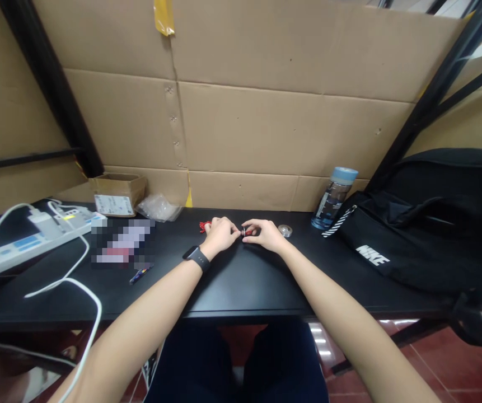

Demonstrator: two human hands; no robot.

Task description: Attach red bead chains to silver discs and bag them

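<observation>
Over the middle of the black table, my left hand (220,235) and my right hand (267,235) meet fingertip to fingertip. Between the curved thumb and fingers of my right hand is a small red object (248,231) with a thin pale part at its left side; its kind is too small to tell. My left thumb and forefinger are pinched close against its left end, and what they grip is hidden. A red bunch of cord-like strands (203,226) shows behind my left hand. Just right of my right hand lies a roll of clear tape (285,230).
On the left are a white power strip (26,244) with plugs and cables, a small cardboard box (117,196), a clear plastic bag (159,207) and a slim patterned packet (140,273). A blue-lidded bottle (333,197) and a black bag (408,235) stand right. Cardboard (257,123) walls the back.
</observation>
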